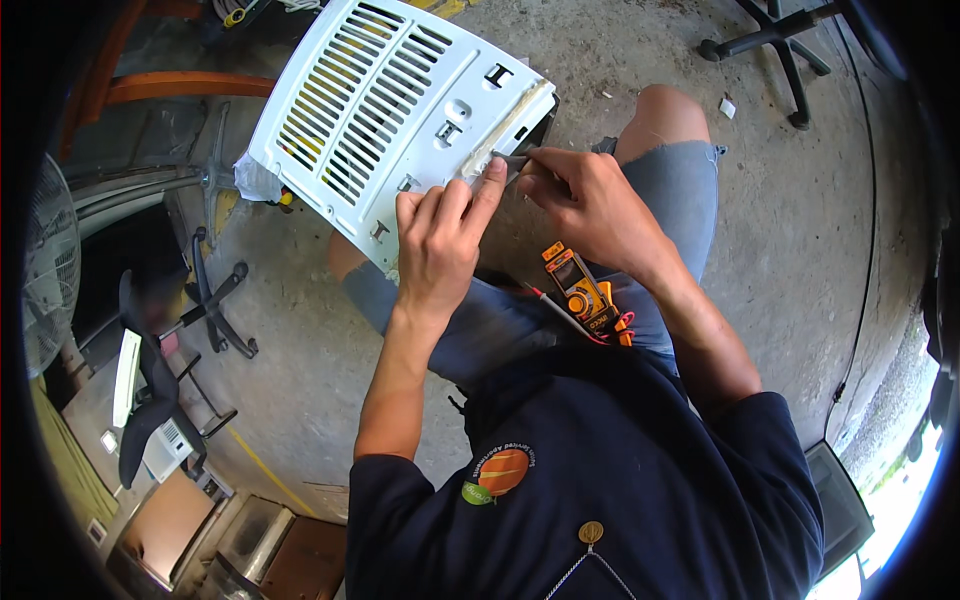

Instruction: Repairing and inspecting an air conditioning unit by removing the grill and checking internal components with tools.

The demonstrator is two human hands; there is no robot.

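Note:
A white slotted metal casing (385,95) is tilted across in front of me, over my left knee. My left hand (437,240) rests on its near right side, fingers stretched out on the panel. One fingertip touches a rough, pale foam-like strip (503,130) along the edge. Beside that fingertip, my right hand (595,205) is closed in a pinch on a thin dark grey piece (514,160), mostly covered by the fingers; its kind is unclear. An orange and black multimeter (580,290) lies on my lap with a red-tipped test probe (555,305).
A chair base (785,50) stands at the far right, another (215,300) at the left. A fan (50,260) is at the left edge, near an orange-brown wooden frame (190,87). A black cable (868,230) runs along the concrete floor at right.

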